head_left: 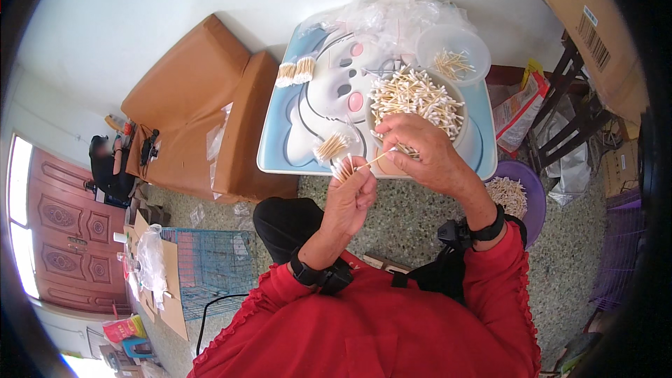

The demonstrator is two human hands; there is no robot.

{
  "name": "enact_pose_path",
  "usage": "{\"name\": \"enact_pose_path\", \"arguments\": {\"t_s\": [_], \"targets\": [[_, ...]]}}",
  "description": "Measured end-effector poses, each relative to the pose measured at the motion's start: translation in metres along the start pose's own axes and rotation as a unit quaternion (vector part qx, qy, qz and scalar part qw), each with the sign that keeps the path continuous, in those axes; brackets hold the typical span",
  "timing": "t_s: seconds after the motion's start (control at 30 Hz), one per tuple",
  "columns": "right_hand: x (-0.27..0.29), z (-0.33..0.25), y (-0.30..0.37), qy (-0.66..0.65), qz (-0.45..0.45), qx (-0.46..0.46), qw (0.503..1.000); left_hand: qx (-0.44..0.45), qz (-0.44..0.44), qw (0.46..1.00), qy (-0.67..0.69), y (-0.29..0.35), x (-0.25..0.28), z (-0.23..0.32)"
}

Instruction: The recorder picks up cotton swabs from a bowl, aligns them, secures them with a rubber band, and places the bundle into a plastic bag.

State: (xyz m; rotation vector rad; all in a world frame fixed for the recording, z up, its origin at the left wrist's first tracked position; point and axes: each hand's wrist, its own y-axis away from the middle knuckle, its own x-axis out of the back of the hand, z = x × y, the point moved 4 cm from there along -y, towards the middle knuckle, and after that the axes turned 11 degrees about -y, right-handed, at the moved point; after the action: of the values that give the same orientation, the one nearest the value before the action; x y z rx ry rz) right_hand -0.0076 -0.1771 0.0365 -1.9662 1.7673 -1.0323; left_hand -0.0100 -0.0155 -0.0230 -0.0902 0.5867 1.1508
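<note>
Bundling was partly done: my left hand had its fingers closed round a small sheaf of cotton swabs, while my right hand pinched one swab at 3 o'clock of it. Three finished bundles lay on the tabletop. At 1 o'clock, the bowl remained heaped, so I judged most work outstanding.
</note>
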Motion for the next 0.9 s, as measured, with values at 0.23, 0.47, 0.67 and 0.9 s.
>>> {"name": "enact_pose_path", "arguments": {"t_s": [0.23,0.47,0.67,0.9], "targets": [[-0.001,0.005,0.000,0.013,-0.013,-0.019,1.000,-0.016,-0.018,1.000,0.012,-0.001,0.000,0.004],[-0.003,0.008,0.001,0.015,-0.013,-0.022,1.000,-0.010,-0.003,1.000,-0.003,-0.003,0.000,0.003],[-0.005,0.012,0.001,0.009,-0.029,-0.034,0.999,-0.011,0.014,1.000,-0.001,-0.004,0.001,0.003],[-0.007,0.013,0.002,0.007,-0.039,-0.044,0.998,-0.017,0.012,1.000,0.015,-0.007,0.004,0.001]]}}
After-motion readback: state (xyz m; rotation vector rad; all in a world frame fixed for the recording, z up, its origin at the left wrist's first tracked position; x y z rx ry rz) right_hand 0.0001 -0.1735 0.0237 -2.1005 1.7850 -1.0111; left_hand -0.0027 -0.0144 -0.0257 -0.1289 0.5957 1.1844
